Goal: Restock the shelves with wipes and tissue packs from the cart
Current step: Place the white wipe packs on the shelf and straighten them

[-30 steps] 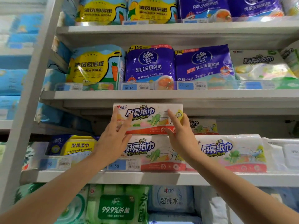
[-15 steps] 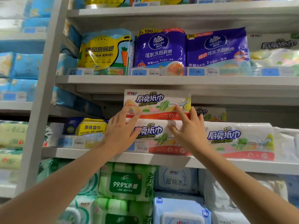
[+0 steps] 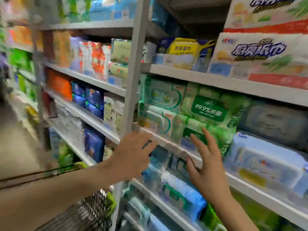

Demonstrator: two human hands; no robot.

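The view is blurred and turned left and down along the shelves. Two white kitchen-tissue packs (image 3: 260, 54) sit stacked on the shelf (image 3: 216, 80) at the upper right. My left hand (image 3: 133, 157) hangs in front of the lower shelf edge, fingers loosely bent, holding nothing. My right hand (image 3: 208, 169) is beside it with fingers spread and straight, empty, in front of green wipes packs (image 3: 208, 110). The wire cart (image 3: 86, 212) shows at the bottom left under my left forearm.
A grey shelf upright (image 3: 133, 80) stands just behind my left hand. Blue wipes packs (image 3: 266, 164) fill the shelf at right. More packs line the shelves running off to the left. Bare floor (image 3: 15, 147) lies at far left.
Both hands have let go of the top kitchen-tissue pack and dropped away from that shelf. My head has swung left and down, bringing the lower shelves and the cart into view.
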